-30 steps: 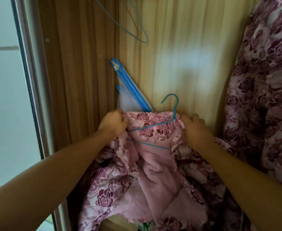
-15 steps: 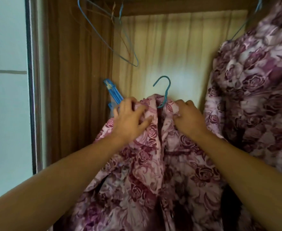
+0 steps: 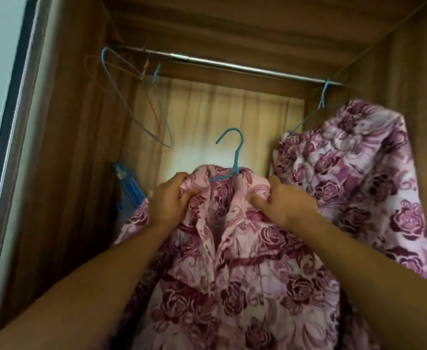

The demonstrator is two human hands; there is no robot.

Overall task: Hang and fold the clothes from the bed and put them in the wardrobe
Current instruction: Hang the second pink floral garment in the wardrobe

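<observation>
Both hands [image 3: 168, 202] [image 3: 287, 204] gripping floral garment [image 3: 232, 274] on hanger [image 3: 234, 157]

Above our left hand [image 3: 168, 200] and right hand [image 3: 287, 204] we see a silver metal clothes rail [image 3: 232, 65] spanning the brown wooden wardrobe [image 3: 63, 147]. Up and to the left of our left hand, empty thin blue wire hangers [image 3: 131, 107] dangle from the rail. Up and to the right of our right hand, another blue wire hanger [image 3: 321, 102] hooks over the rail, carrying a pink rose-print quilted garment [image 3: 359, 185].
</observation>
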